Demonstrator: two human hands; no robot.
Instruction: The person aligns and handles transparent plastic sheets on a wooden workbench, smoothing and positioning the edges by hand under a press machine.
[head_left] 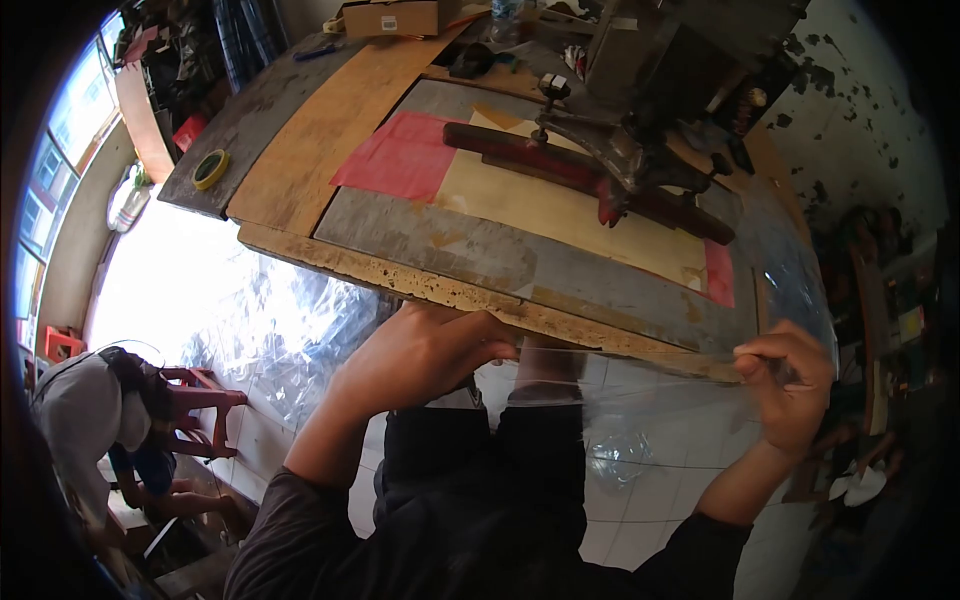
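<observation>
Between my two hands stretches a clear plastic sheet, held below the front edge of the workbench. My left hand is closed, its fingertips pinching the sheet's left end near the wooden edge. At the right end my right hand pinches the sheet between thumb and fingers. Beyond them on the bench lies a grey board with a cream sheet and a red sheet on it. A dark metal press bar rests across the cream sheet.
A yellow tape roll lies on the bench's left side; a cardboard box stands at the back. Crumpled clear plastic is heaped on the floor at left. Near a red stool another person sits low. More clear plastic hangs at right.
</observation>
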